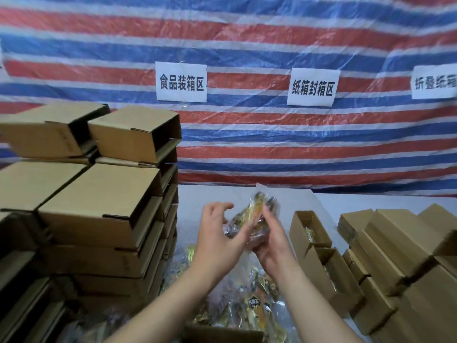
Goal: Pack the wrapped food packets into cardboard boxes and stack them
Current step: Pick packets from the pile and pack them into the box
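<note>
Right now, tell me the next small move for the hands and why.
Probably carry the wrapped packets rightward and lower them into the open box. The right hand grips them above the table, the left hand steadies with spread fingers, and that box sits open with room showing.

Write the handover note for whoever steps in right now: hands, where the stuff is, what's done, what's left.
Right hand: grips a small bunch of wrapped packets, raised over the table.
Left hand: fingers spread, touching the same bunch from the left, not gripping it.
Loose packets: heaped on the table below the hands.
Open boxes: two just right of the hands, packets showing inside both.
Box stacks: tall stack on the left; more boxes on the right.
Done: some packets boxed.
Left: box the held bunch and the heap, then stack the boxes.
</note>
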Motion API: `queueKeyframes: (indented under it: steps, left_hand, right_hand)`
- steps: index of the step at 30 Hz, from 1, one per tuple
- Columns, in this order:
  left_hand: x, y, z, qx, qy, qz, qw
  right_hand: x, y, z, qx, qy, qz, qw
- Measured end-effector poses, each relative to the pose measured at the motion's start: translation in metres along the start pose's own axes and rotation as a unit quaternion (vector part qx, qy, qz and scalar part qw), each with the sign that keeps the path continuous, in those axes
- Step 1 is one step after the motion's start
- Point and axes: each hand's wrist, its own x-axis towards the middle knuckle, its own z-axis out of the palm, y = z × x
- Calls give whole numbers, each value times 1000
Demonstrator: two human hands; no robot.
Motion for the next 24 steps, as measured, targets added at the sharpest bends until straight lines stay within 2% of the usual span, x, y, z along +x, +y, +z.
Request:
queueKeyframes:
  steps: [2,6,9,11,13,15,18,20,24]
  left_hand:
    - [13,7,-6,19,-6,-59,998]
    - [28,12,-12,75,-16,-78,994]
    - [20,10,-13,-20,35,-73,997]
    - [12,8,-16,-100,111,-68,987]
    - [8,5,-20,-153,150,-100,972]
    - [3,3,-21,-176,106,-185,961]
    - [-7,-2,-15,-235,-51,-298,924]
    - [-14,-3,-9,-272,-90,-292,913]
    - [-7,10,-7,-294,-43,-229,927]
  right_hand:
    - [-9,2,7,-28,4,-56,998]
    - [-19,0,19,-48,-6,-127,991]
    - [-23,-5,21,-46,10,-150,988]
    - [-24,-6,19,-28,30,-148,988]
    - [-23,-8,17,8,47,-135,990]
    - [-24,-10,16,44,56,-114,991]
    - [-24,-9,16,83,60,-88,991]
    - [-23,-7,17,97,65,-66,991]
    - [-23,-1,16,126,40,-8,991]
